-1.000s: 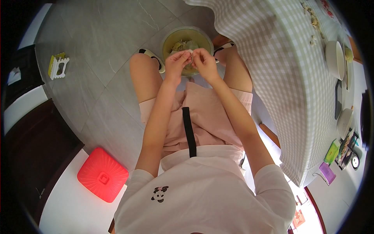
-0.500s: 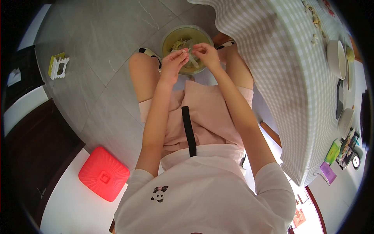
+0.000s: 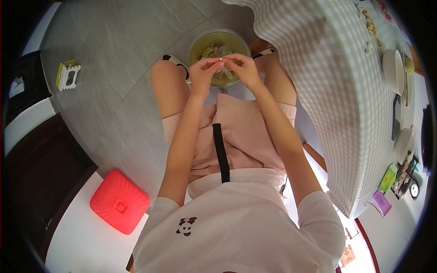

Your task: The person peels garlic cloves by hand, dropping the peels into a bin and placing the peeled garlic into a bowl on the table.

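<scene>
My left hand [image 3: 203, 75] and my right hand [image 3: 245, 69] meet above a round bin [image 3: 195, 45]. Between their pinched fingertips is a small white piece [image 3: 221, 59], too small to name for certain. Both hands' fingers are closed on it, thumbs and forefingers nearly touching. Inside the bin, beneath my hands, lie yellowish scraps [image 3: 210, 51] and a pale, see-through plastic bag [image 3: 226, 73], partly hidden by my fingers.
To the right stands a table under a checked cloth [image 3: 314, 68], bearing tan pieces [image 3: 371, 29], a white bowl [image 3: 392, 70] and a dark phone-like slab [image 3: 396, 117]. A red lidded box [image 3: 119, 202] is at lower left. A white-and-yellow stool [image 3: 68, 76] sits on the floor.
My right fingers have come in against the left fingertips. The small white piece now shows clearly between them; before, the hands were slightly farther apart.
</scene>
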The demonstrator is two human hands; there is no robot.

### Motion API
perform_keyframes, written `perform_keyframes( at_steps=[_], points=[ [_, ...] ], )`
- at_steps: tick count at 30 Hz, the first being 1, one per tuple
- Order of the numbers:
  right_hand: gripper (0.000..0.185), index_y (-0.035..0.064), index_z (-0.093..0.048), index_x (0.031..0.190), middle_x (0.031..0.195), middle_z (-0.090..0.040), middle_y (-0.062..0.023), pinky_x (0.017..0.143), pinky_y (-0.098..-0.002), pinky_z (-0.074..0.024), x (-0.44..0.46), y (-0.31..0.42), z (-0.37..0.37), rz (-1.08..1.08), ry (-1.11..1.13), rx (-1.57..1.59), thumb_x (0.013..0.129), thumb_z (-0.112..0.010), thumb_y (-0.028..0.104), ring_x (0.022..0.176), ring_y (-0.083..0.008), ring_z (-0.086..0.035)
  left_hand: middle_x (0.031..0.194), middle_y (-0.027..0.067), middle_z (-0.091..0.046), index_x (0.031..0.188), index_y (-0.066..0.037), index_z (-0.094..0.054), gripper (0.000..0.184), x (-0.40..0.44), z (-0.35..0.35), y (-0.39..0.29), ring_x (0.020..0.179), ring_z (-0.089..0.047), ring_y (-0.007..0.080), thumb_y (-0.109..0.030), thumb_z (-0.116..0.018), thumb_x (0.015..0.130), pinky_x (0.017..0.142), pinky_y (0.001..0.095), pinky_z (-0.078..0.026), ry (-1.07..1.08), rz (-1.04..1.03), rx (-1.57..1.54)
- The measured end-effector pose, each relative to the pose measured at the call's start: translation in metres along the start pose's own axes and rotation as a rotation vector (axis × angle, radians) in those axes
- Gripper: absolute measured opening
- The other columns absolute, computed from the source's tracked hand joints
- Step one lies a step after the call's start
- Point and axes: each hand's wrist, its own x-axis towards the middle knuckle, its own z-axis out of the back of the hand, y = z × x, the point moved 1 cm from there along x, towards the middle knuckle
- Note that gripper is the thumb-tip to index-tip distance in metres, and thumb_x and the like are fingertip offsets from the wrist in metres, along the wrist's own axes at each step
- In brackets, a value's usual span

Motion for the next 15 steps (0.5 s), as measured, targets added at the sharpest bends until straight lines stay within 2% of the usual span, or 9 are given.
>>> perform_keyframes(
  at_steps=[1, 3, 5, 9, 13, 15],
  points=[
    [0.017, -0.0002, -0.06, 0.089, 0.079, -0.06, -0.0042, 0.062, -0.0205, -0.0428, 0.0, 0.0, 0.0, -0.019, 0.016, 0.056, 0.076, -0.059, 0.011, 0.069, -0.0085, -0.053, 0.077, 0.0071, -0.06, 0.081, 0.003, -0.06, 0.014, 0.0, 0.0, 0.002, 0.065, -0.054, 0.01, 0.001, -0.064, 0.069, 0.061, 0.02, -0.044, 0.0, 0.0, 0.0],
    [0.018, -0.0005, -0.06, 0.09, 0.08, -0.06, -0.0045, 0.062, -0.0205, -0.0434, -0.001, 0.001, 0.0, -0.039, 0.032, 0.112, 0.076, -0.059, 0.011, 0.07, -0.0089, -0.054, 0.076, 0.0067, -0.06, 0.081, 0.003, -0.06, 0.013, 0.0, 0.0, 0.002, 0.065, -0.055, 0.0097, 0.001, -0.064, 0.069, 0.061, 0.0197, -0.044, 0.01, -0.125, 0.072],
    [0.019, -0.0007, -0.058, 0.092, 0.084, -0.059, -0.0048, 0.063, -0.0212, -0.045, -0.003, 0.005, -0.002, -0.175, 0.074, 0.341, 0.077, -0.058, 0.012, 0.073, -0.0094, -0.054, 0.076, 0.0063, -0.061, 0.081, 0.002, -0.06, 0.012, -0.002, -0.002, 0.0, 0.065, -0.055, 0.0093, 0.001, -0.063, 0.069, 0.061, 0.0198, -0.044, -0.015, -0.198, 0.196],
    [0.018, 0.0001, -0.057, 0.094, 0.085, -0.059, -0.004, 0.064, -0.0213, -0.0446, -0.009, 0.017, -0.007, -0.13, 0.067, 0.253, 0.08, -0.055, 0.011, 0.075, -0.0089, -0.054, 0.073, 0.0061, -0.06, 0.078, 0.0, -0.059, 0.01, -0.006, -0.009, -0.01, 0.063, -0.056, 0.0093, 0.0, -0.062, 0.069, 0.057, 0.0203, -0.044, -0.108, -0.393, 0.47],
    [0.018, 0.0001, -0.058, 0.092, 0.086, -0.059, -0.0044, 0.062, -0.021, -0.0453, -0.012, 0.018, -0.009, -0.13, 0.054, 0.329, 0.079, -0.057, 0.013, 0.076, -0.009, -0.054, 0.073, 0.0061, -0.059, 0.079, 0.0, -0.059, 0.011, -0.014, -0.014, -0.022, 0.062, -0.055, 0.01, 0.0, -0.062, 0.069, 0.055, 0.0209, -0.043, -0.089, -0.434, 0.497],
    [0.018, 0.0002, -0.058, 0.092, 0.086, -0.059, -0.0042, 0.062, -0.0208, -0.0449, -0.014, 0.021, -0.01, -0.132, 0.042, 0.327, 0.079, -0.056, 0.012, 0.075, -0.0087, -0.054, 0.078, 0.0066, -0.061, 0.082, 0.002, -0.059, 0.012, -0.019, -0.016, -0.028, 0.067, -0.057, 0.0104, 0.002, -0.061, 0.071, 0.063, 0.0209, -0.046, -0.056, -0.433, 0.517]
  ],
)
